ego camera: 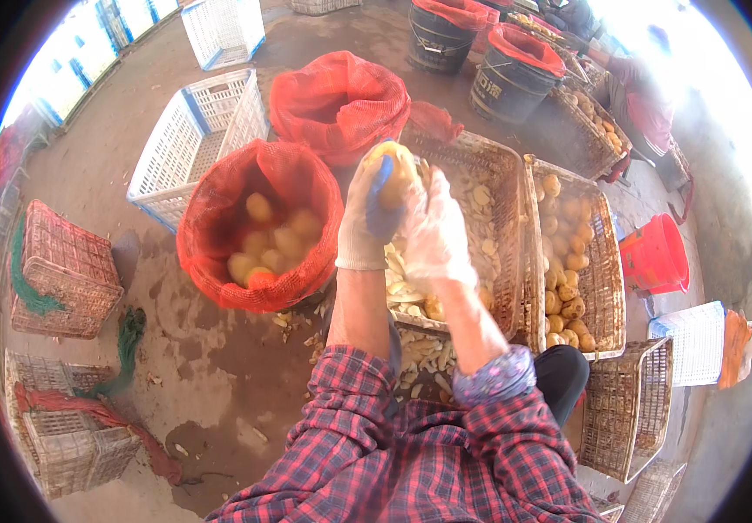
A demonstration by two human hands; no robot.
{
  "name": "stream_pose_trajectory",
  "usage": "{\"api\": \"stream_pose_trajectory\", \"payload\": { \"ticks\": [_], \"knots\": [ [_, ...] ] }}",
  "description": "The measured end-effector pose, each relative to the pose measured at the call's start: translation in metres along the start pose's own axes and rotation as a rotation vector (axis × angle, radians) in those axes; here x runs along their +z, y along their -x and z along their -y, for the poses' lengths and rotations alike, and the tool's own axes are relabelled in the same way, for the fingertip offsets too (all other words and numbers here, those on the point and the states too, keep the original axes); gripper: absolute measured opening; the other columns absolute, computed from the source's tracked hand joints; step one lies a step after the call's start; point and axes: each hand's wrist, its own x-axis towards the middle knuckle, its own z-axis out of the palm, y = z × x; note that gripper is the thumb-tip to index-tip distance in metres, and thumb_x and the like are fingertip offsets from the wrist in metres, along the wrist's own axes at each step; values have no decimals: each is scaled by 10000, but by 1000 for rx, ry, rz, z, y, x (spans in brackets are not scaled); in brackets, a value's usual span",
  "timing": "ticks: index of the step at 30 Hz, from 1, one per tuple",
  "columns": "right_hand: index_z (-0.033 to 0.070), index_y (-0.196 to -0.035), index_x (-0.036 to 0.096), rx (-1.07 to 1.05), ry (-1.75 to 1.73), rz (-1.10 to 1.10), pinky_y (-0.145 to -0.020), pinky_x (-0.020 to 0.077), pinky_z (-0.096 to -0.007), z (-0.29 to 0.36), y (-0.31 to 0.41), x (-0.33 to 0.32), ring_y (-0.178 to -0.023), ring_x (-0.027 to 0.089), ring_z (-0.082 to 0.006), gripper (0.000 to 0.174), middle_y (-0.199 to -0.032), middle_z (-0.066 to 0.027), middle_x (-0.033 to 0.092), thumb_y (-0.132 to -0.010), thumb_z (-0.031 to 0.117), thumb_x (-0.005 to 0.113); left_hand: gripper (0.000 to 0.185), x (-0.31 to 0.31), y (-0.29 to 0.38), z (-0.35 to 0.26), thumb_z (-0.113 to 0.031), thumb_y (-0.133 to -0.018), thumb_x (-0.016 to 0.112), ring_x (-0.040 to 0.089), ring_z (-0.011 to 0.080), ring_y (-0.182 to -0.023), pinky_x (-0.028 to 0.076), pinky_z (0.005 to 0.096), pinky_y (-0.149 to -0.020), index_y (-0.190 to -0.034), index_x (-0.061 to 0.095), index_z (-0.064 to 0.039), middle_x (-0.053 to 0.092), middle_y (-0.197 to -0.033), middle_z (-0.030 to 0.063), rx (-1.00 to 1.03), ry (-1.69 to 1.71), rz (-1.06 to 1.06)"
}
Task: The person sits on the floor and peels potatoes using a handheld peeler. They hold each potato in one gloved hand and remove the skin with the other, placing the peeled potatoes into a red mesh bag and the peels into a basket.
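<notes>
My left hand (369, 209), in a pale knit glove with a blue coated part, is shut on a large yellowish potato (397, 176). Beside it my right hand (438, 225), in a whitish glove, is blurred and close against the potato; whether it holds a tool is hidden. Below my hands lies a crate (513, 222) with many pale peelings (480, 196) and a few potatoes. To the left, a bucket lined with red mesh (199, 261) holds several peeled potatoes (288, 242). Right of the peelings, a dirty plastic crate (613, 287) holds many unpeeled potatoes (572, 287).
Another red mesh-lined container (340, 98) stands ahead, beside a white crate (160, 157). Dark buckets (510, 85) are farther off. A person (644, 98) sits at the upper right near crates. A red bucket (654, 255) is at right; stacked crates (65, 268) stand left.
</notes>
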Motion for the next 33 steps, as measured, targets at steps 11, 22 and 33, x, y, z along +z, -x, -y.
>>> {"api": "stream_pose_trajectory", "payload": {
  "ticks": [11, 22, 33],
  "knots": [
    [60, -1498, 450, 158, -342, 60, -682, 474, -262, 36, 23, -1, -802, 558, -89, 518, -1057, -46, 641, -1050, 266, 607, 549, 7, 3, -9, -547, -971, 626, 662, 237, -1067, 535, 410, -946, -1274, 623, -90, 691, -1182, 92, -15, 201, 94],
    [21, -1521, 401, -198, 414, -55, -819, 530, -379, 34, -6, 11, -978, 675, -290, 568, -1202, -227, 669, -1058, 319, 541, 402, 0, 5, -8, -369, -1027, 606, 667, 209, -1053, 559, 336, -853, -1313, 591, -88, 673, -1176, 75, 75, -19, -72],
    [57, -1475, 471, 64, -307, 2, -676, 512, -270, 29, 35, 2, -852, 591, -111, 526, -1153, -52, 644, -1023, 253, 654, 500, 7, 9, -24, -525, -948, 673, 680, 254, -964, 611, 422, -784, -1269, 626, -146, 684, -1137, 70, -40, 199, -13]
  ]
}}
